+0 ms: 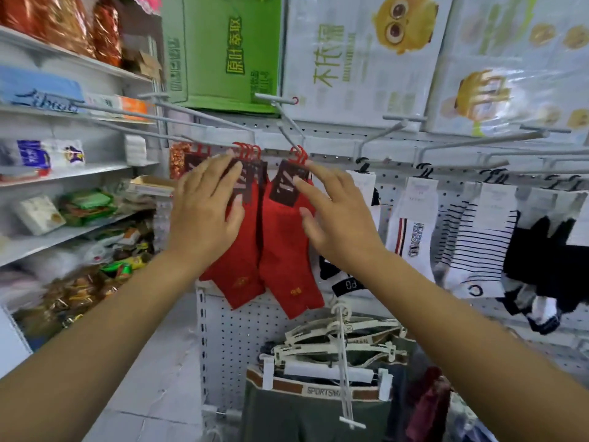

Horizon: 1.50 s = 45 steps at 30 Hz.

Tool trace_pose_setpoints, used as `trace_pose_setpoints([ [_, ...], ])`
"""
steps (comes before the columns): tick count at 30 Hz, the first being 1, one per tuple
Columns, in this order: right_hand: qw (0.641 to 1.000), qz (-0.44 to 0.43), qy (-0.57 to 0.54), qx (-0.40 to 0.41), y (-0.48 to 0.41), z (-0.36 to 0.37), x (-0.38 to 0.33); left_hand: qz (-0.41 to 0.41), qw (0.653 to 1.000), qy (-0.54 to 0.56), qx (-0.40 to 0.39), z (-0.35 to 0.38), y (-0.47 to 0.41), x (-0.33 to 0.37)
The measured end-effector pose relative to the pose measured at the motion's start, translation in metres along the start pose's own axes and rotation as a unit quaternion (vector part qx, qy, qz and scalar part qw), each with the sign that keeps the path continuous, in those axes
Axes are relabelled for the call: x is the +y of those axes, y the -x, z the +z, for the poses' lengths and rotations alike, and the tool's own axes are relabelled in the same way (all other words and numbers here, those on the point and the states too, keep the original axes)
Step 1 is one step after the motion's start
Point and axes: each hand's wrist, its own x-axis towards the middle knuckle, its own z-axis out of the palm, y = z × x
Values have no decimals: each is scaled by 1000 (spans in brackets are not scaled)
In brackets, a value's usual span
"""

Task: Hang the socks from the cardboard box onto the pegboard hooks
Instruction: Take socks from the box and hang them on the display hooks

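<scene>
Two bunches of red socks hang by red plastic hangers from grey hooks on the white pegboard (229, 339). The left bunch (239, 269) hangs from one hook (223, 122), the right bunch (287, 266) from the hook (288, 132) beside it. My left hand (204, 212) lies flat with spread fingers against the left bunch, near its dark label. Over the right bunch hovers my right hand (334, 215), fingers apart, fingertips at its dark label (287, 186). Neither hand grips anything. The cardboard box of socks is not in view.
White, striped and black socks (478, 237) hang on hooks to the right. Several empty hooks (395, 122) stick out above. Shelves of packaged goods (63, 173) stand at left. Trousers on cream hangers (334, 346) hang below. A green carton (223, 49) sits on top.
</scene>
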Motion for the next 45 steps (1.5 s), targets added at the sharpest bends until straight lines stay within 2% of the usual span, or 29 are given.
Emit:
trace_pose_setpoints([
  [2,1000,8,18,-14,-11,9,-7,66,997,-23,-34,-2,-6,-21],
  [5,998,33,35,-47,-20,20,-6,98,988,-52,-103,0,-11,-32],
  [9,995,51,43,-80,-26,29,3,85,981,-80,-158,5,-12,-31],
  [18,992,62,24,-104,-31,33,3,62,971,-31,-227,19,-23,-34],
  [21,994,67,-15,-84,-31,33,2,7,981,73,-180,21,-25,-29],
  [23,991,100,-76,-50,-30,31,1,-98,974,176,-99,25,-28,-23],
  [26,977,149,-148,23,-35,30,-3,-277,909,305,-66,32,-44,-13],
  [28,959,203,-191,56,-42,32,-5,-326,879,342,-62,38,-56,-10],
  [31,927,287,-233,58,-51,33,-5,-321,889,326,-30,45,-64,-14],
  [33,918,307,-245,52,-56,33,-4,-311,892,325,-31,47,-64,-19],
  [35,911,323,-253,49,-61,32,-2,-306,882,357,-37,47,-62,-24],
  [38,901,335,-272,37,-63,32,0,-304,852,423,-46,43,-59,-33],
  [45,902,329,-278,39,-62,28,4,-290,835,463,-63,35,-58,-40],
])
